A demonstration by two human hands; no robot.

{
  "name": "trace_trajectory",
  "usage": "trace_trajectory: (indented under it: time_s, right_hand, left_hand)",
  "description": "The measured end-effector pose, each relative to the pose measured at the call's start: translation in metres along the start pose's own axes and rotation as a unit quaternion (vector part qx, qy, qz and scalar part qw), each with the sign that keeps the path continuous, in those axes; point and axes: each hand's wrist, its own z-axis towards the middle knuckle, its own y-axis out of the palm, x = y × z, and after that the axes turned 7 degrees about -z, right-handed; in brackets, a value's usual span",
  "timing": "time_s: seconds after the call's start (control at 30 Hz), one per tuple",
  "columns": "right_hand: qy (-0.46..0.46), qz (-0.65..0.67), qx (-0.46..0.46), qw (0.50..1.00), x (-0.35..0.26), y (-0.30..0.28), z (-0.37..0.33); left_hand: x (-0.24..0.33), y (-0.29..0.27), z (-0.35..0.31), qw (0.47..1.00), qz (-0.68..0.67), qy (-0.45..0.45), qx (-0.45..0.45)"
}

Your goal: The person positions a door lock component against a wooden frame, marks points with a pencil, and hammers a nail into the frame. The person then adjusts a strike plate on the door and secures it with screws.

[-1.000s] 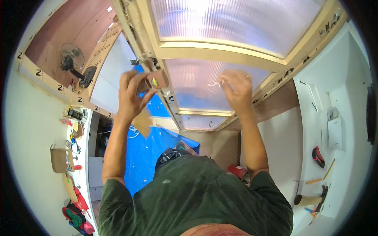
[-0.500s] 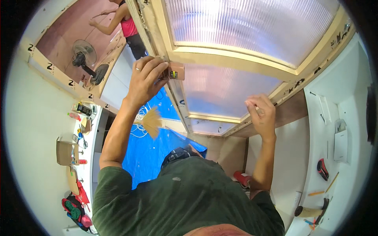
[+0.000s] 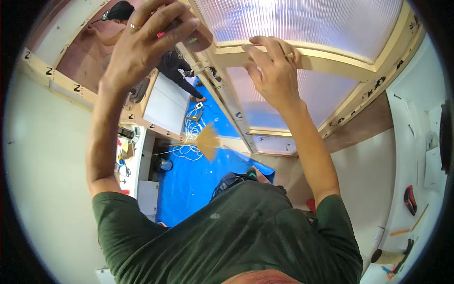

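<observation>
My left hand [image 3: 149,40] is raised at the upper left, its fingers wrapped round a small reddish-brown block [image 3: 199,39]. Most of the block's near side is hidden behind the fingers. It is held beside the edge of a wooden-framed door [image 3: 326,62] with ribbed translucent panels. In front of the door's middle rail, my right hand [image 3: 275,68] has its fingers apart and slightly bent, with nothing in it. Whether its fingertips touch the rail I cannot tell.
Beyond the frame at the upper left, a person [image 3: 177,71] bends over. A straw broom [image 3: 205,142] and a tangled white cord [image 3: 189,150] are over a blue tarp [image 3: 189,184]. At right, a shelf [image 3: 402,175] carries a red-black utility knife [image 3: 410,199] and pencils.
My left hand has moved up and left with the block. My right hand has risen and moved left toward the door's middle rail. The person beyond has bent down.
</observation>
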Motion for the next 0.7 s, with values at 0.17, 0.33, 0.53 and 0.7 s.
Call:
trace_trajectory:
  time_s: [0.17, 0.33, 0.53, 0.7]
  right_hand:
    - [0.021, -0.006, 0.003, 1.000, 0.015, 0.018, -0.008]
    - [0.013, -0.006, 0.016, 1.000, 0.019, 0.024, -0.014]
    - [0.001, -0.013, 0.026, 1.000, 0.026, 0.027, -0.016]
    - [0.041, 0.020, 0.040, 0.998, 0.006, 0.023, -0.006]
  left_hand:
    - [-0.031, -0.009, 0.038, 0.984, -0.010, 0.172, -0.053]
    - [-0.024, 0.008, 0.021, 0.981, 0.007, 0.117, -0.153]
    - [-0.022, 0.017, 0.029, 0.983, 0.024, 0.100, -0.153]
    - [-0.018, 0.018, 0.024, 0.985, 0.024, 0.076, -0.152]
